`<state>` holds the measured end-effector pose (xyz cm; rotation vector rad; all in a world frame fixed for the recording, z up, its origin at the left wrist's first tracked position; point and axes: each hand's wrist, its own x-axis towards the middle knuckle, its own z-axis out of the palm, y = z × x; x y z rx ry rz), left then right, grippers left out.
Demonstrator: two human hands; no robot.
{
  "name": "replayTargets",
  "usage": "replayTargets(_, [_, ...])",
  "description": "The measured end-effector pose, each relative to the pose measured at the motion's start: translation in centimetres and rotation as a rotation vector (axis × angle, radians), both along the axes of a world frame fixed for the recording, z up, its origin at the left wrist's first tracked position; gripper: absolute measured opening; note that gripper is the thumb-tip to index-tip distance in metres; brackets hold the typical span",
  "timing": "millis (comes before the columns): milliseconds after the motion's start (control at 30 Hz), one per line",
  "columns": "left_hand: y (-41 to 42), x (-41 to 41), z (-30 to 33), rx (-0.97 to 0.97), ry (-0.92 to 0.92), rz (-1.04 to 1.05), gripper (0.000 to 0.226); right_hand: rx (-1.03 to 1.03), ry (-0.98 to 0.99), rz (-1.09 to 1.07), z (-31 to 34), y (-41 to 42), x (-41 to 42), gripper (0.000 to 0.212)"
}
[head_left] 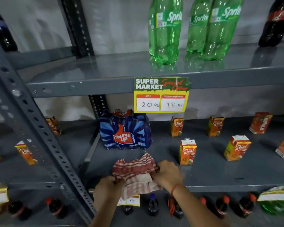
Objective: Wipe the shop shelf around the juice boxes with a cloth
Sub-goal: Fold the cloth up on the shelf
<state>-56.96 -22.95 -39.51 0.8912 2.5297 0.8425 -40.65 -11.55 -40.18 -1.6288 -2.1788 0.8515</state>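
A red-and-white striped cloth [135, 172] lies bunched on the front of the grey middle shelf [220, 174]. My left hand [107, 190] grips its near left edge. On its right side my right hand [168, 175] pinches the cloth. Several orange juice boxes stand on this shelf: the nearest one [187, 152] is just right of the cloth, another [237, 150] stands further right, and two [177, 126] [215, 126] are at the back. Red juice boxes [261, 122] lean at the far right.
A blue Thums Up pack [125, 131] stands behind the cloth. A price sign [161, 95] hangs from the upper shelf, which holds green Sprite bottles [165, 30]. A slotted steel upright [39, 128] crosses at the left. Dark bottles [152, 205] line the shelf below.
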Motion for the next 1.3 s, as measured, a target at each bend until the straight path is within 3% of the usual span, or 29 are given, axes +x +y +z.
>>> replayTargets(133, [-1.3,0.6,2.1,0.074,-0.110,0.055,0.045,-0.077,0.157,-0.024,0.6,-0.8,2.0,0.026])
replayTargets(267, [-2.8,2.2,5.4,0.165,-0.133,0.061,0.022,-0.095,0.254,-0.072,3.4,-2.7,4.3,0.020])
replayTargets(467, [-5.3,6.3,11.5,0.310,-0.209,0.018,0.033,-0.048,0.415,-0.065,11.8,-6.8,10.0,0.030])
replayTargets(633, [-6.1,11.0,17.8,0.451,-0.191,-0.147,0.037,-0.019,0.597,-0.108,18.6,-10.1,16.5,0.034])
replayTargets(867, [-4.8,19.6,27.4,0.629,-0.329,-0.468,0.021,0.085,0.702,-0.188,27.9,-12.7,26.9,0.013])
replayTargets(1033, [-2.3,26.9,32.8,0.764,-0.412,-0.570,0.024,0.191,0.700,-0.267,33.2,-11.5,34.3,0.015])
replayTargets(1233, [3.4,36.4,35.7,0.764,-0.486,-0.645,0.011,0.306,0.663,-0.322,36.5,-6.3,44.3,0.012])
replayTargets(1300, [6.1,40.1,35.9,0.749,-0.500,-0.676,0.011,0.328,0.606,-0.358,37.2,-3.5,48.3,0.021])
